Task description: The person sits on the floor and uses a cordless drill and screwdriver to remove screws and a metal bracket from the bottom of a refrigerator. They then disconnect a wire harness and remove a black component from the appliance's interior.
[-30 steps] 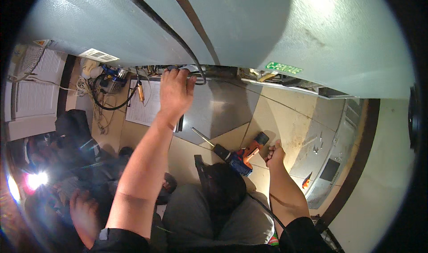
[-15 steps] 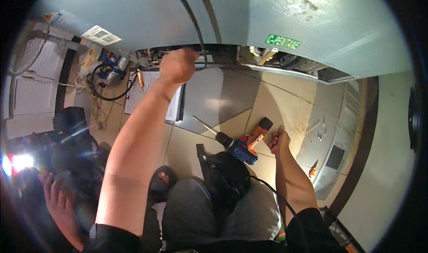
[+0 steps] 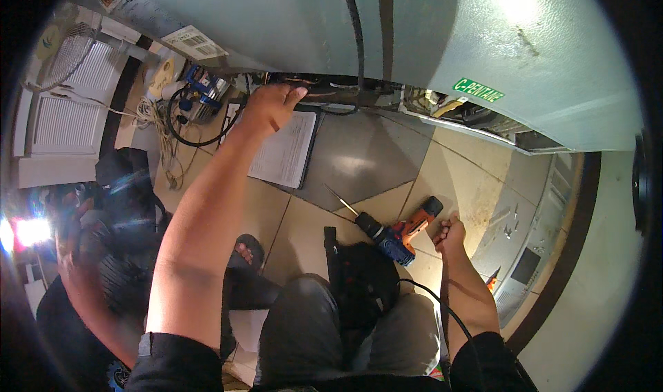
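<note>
My left hand [image 3: 271,108] is closed, thumb pressed to the fingers, in front of the low opening [image 3: 324,85] along the bottom of a grey appliance [image 3: 428,26]. What it grips, if anything, I cannot make out. Below the wrist lies a clipboard with printed sheets [image 3: 282,150], partly hidden by my forearm. On the right, my right hand [image 3: 449,234] is held low with curled fingers; their contents are too small to tell. Just left of it a blue and orange cordless drill [image 3: 404,234] with a long bit rests on the tiles.
A dark cable [image 3: 353,26] hangs down the appliance front. A blue pump-like device [image 3: 207,88] with a black hose stands far left. Small metal pieces lie on a grey panel [image 3: 507,216] at right. A black bag [image 3: 373,278] sits between my knees; another person's arm [image 3: 86,295] is at left.
The view has shifted left, so most things appear further right. My left hand has moved left, away from the hanging cable. My right hand stays curled beside the drill.
</note>
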Motion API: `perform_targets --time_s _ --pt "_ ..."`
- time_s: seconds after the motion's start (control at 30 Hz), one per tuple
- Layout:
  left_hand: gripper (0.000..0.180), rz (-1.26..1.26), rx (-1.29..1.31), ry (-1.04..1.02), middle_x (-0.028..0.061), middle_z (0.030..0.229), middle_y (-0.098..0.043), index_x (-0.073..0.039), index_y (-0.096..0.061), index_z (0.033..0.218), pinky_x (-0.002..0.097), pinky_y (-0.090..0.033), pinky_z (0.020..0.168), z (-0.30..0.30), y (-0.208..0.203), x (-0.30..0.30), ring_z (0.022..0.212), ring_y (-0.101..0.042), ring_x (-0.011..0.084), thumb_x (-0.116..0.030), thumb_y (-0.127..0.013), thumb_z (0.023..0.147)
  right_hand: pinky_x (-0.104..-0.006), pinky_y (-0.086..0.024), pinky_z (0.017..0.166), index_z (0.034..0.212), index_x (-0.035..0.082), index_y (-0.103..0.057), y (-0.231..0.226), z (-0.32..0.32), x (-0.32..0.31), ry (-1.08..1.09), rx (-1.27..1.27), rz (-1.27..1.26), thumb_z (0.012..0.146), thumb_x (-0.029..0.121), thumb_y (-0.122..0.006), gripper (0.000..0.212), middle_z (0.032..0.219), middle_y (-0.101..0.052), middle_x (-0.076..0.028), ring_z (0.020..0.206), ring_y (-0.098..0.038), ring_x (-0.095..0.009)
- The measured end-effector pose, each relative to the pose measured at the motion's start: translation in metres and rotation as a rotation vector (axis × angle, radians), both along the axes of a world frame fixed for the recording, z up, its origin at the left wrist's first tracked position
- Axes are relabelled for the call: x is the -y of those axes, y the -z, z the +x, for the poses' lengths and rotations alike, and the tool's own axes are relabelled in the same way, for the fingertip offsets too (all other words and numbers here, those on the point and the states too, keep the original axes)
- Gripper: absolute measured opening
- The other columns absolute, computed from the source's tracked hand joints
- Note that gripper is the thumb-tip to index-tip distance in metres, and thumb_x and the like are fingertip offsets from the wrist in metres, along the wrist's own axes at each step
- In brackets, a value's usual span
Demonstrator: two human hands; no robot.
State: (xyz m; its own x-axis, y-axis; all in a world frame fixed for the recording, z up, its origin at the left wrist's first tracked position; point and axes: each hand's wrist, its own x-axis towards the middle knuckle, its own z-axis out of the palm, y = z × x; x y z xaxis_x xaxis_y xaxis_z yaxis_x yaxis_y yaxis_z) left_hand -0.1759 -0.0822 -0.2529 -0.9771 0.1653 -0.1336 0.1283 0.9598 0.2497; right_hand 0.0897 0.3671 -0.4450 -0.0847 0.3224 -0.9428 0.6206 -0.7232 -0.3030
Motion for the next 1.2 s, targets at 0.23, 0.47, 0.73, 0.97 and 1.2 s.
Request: perform_targets --time_s 0.23,0.47,0.73,0.97,1.2 --pt "0.051 -0.026 -0.084 0.002 0.0242 0.09 -0.069 -0.003 -0.07 0.092 0.0533 -0.05 0.08 0.015 0.009 -0.003 0.09 -0.065 0.0462 -0.049 -0.051 0.102 -0.0292 -0.026 0.043 0.067 0.02 -0.047 0.003 0.001 -0.002 -0.035 -0.044 -0.01 0.1 0.057 -0.054 0.049 0.052 -0.033 0.008 0.043 -0.025 -0.011" --pt "0.05 -0.015 -0.058 -0.047 0.0223 0.097 -0.071 -0.006 -0.072 0.096 0.0526 -0.051 0.085 0.019 0.01 -0.005 0.096 -0.067 0.0421 -0.05 -0.05 0.101 -0.0278 -0.026 0.044 0.067 0.02 -0.047 0.001 -0.002 -0.003 0.012 0.031 -0.017 0.098 0.055 -0.058 0.048 0.052 -0.03 0.009 0.043 -0.025 -0.01" --pt "0.034 0.34 -0.762 -0.214 0.0257 0.123 -0.059 0.002 -0.06 0.12 0.051 -0.043 0.1 0.062 0.052 -0.01 0.117 -0.053 0.0444 -0.009 -0.067 0.088 -0.0264 -0.028 0.043 0.067 0.021 -0.046 -0.005 -0.002 0.0 -0.021 0.006 -0.008 0.098 0.057 -0.058 0.049 0.051 -0.031 0.009 0.042 -0.026 -0.009" --pt "0.052 0.45 -0.201 -0.476 0.0246 0.131 -0.051 0.0 -0.054 0.131 0.0486 -0.039 0.106 0.217 0.126 -0.072 0.123 -0.047 0.0428 -0.004 -0.069 0.082 -0.0253 -0.029 0.042 0.069 0.021 -0.049 -0.002 -0.001 -0.002 -0.027 -0.02 -0.03 0.1 0.057 -0.056 0.047 0.05 -0.032 0.01 0.041 -0.029 -0.008" --pt "0.057 0.035 -0.011 -0.111 0.0243 0.148 -0.044 -0.006 -0.053 0.141 0.0565 -0.028 0.118 0.306 0.154 -0.058 0.143 -0.034 0.0456 -0.021 -0.065 0.088 -0.0287 -0.029 0.044 0.069 0.018 -0.05 0.0 -0.001 -0.005 -0.032 0.009 -0.027 0.101 0.055 -0.054 0.049 0.05 -0.034 0.008 0.041 -0.03 -0.009"
